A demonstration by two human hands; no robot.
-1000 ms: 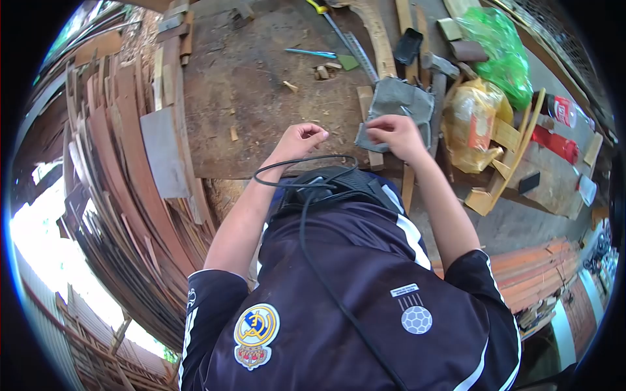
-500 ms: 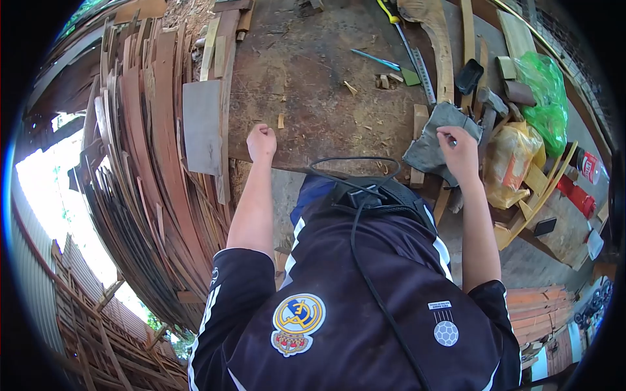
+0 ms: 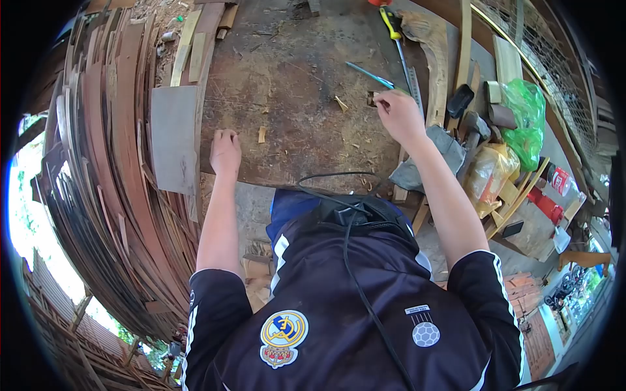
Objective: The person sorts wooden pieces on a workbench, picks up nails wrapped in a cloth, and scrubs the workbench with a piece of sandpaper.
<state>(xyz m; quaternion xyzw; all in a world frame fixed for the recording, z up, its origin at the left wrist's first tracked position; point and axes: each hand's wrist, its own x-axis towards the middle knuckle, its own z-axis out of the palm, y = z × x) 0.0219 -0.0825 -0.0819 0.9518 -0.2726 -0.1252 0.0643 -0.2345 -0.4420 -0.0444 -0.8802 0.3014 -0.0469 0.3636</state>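
Observation:
My left hand (image 3: 225, 152) rests with curled fingers on the near left part of the brown work table (image 3: 280, 85). My right hand (image 3: 399, 116) reaches over the table's right side, its fingertips pinched at the small wood blocks (image 3: 372, 98), which the hand partly hides. Just beyond those fingers lies a blue pen-like tool (image 3: 370, 74). A grey cloth (image 3: 443, 153) lies beneath and beside my right forearm. Between the hands are small wood chips (image 3: 262, 134).
Stacked wooden strips (image 3: 124, 117) fill the left side. A yellow-handled tool (image 3: 391, 23), a curved wood piece (image 3: 435, 58), a hammer (image 3: 478, 125), a yellow bag (image 3: 492, 171) and a green bag (image 3: 525, 120) lie to the right. A black cable (image 3: 339, 174) loops at my waist.
My right hand has moved from the grey cloth forward and left to the small blocks. My left hand has shifted left and now rests near the table's left edge. The view has also shifted.

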